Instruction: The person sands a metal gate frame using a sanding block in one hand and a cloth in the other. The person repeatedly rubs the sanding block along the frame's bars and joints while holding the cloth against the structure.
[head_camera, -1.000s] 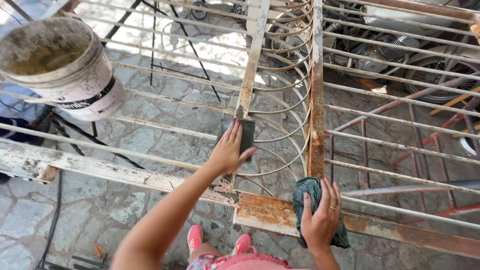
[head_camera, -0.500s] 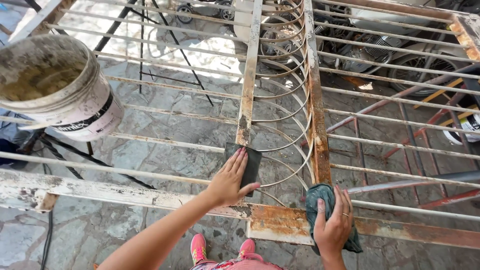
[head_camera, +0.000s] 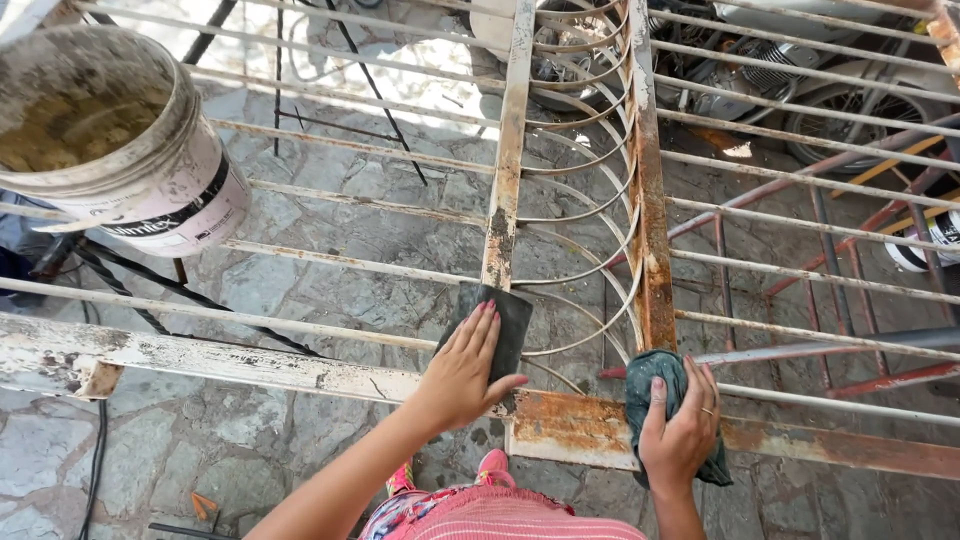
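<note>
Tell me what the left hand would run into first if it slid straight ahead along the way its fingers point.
The left hand presses a dark sanding sheet on a rusty flat upright bar of the metal gate. Going straight on, it would probably just follow that bar; the curved thin rods lie to its right.
</note>
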